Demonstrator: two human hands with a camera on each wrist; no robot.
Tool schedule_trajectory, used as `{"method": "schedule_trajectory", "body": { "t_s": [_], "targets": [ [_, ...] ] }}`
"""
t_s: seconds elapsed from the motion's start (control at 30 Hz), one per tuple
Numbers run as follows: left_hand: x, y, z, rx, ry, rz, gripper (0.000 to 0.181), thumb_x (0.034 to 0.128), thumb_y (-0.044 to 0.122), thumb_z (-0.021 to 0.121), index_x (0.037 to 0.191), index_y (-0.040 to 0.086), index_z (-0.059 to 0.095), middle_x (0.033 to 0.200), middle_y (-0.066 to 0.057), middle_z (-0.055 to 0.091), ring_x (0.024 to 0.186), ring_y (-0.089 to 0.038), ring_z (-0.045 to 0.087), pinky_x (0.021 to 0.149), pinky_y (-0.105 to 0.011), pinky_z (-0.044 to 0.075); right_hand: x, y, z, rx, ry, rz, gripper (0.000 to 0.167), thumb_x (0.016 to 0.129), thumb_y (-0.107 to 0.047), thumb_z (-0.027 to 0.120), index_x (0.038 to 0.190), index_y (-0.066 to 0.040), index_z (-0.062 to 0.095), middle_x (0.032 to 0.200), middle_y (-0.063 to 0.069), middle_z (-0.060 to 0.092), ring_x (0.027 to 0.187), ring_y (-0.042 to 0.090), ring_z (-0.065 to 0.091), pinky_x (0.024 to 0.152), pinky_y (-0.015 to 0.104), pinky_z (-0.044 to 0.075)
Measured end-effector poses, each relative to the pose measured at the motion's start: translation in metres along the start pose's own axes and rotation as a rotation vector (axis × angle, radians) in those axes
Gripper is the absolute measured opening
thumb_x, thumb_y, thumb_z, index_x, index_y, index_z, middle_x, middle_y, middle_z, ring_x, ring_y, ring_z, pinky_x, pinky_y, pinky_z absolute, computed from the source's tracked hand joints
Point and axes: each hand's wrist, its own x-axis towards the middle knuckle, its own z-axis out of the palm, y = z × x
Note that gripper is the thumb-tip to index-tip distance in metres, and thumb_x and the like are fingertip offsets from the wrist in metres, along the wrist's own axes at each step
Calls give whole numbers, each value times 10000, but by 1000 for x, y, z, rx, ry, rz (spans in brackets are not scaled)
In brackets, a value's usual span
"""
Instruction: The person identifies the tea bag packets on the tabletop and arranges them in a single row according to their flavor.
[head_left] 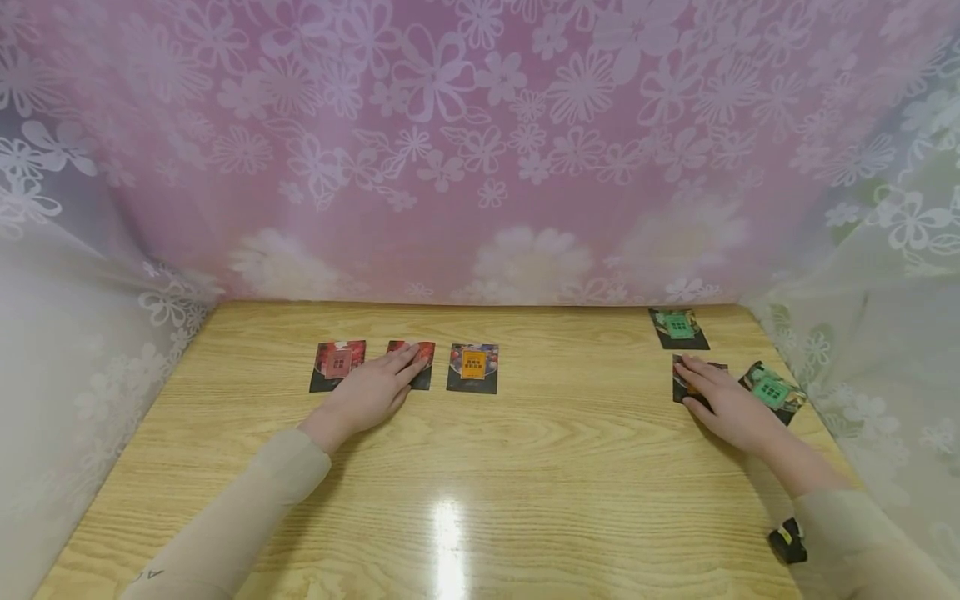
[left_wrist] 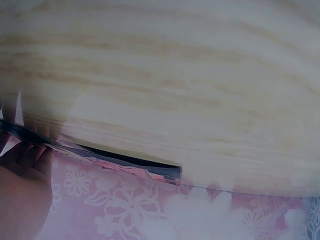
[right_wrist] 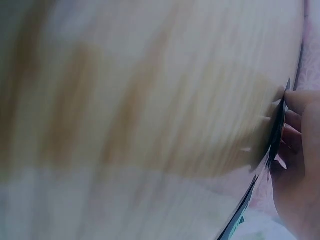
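My left hand [head_left: 371,390] rests with extended fingers on a red and black packet [head_left: 423,379], covering much of it. Just left of it lies another red packet [head_left: 337,362], partly behind the hand. A purple and black packet with an orange label [head_left: 473,367] lies to the right. At the table's right side, my right hand [head_left: 726,408] lies over a dark packet [head_left: 681,387], hiding most of its face. A green-labelled packet [head_left: 772,392] lies tilted beside that hand. In the right wrist view, the right hand [right_wrist: 295,150] touches the dark packet [right_wrist: 276,132].
Another green-labelled packet [head_left: 678,328] lies near the table's back right edge. A small black object with a yellow mark [head_left: 788,542] sits by the right forearm. Floral cloth [head_left: 487,167] hangs behind the wooden table [head_left: 525,483] and along both sides.
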Motion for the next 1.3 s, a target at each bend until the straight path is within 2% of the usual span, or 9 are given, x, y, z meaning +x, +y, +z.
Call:
{"method": "schedule_trajectory", "body": {
  "t_s": [0.3,1.03,1.3],
  "targets": [
    [-1,0,-1,-13,6,-4,542,1112,244,562,1630,129,453,1702,-149,402,1524,-346,481,1196,-514,489,6,-11,4,-28,37,-16,633,1051,-178,667,1600,34,433,1650,322,374,1486,569,365,1169,742,359],
    [0,0,0,-27,-1,-8,541,1120,253,548,1636,127,441,1715,-142,378,1535,-337,468,1212,-512,473,27,-49,7,89,53,-66,602,1035,-154,698,1580,-8,488,1636,289,421,1475,548,406,1176,720,383],
    [0,1,-1,-29,-7,-8,544,1118,246,554,1637,132,439,1720,-140,367,1540,-336,461,1207,-518,477,40,-66,10,130,63,-123,585,1012,-118,698,1555,6,518,1628,278,443,1471,539,420,1169,714,399]
  ]
}}
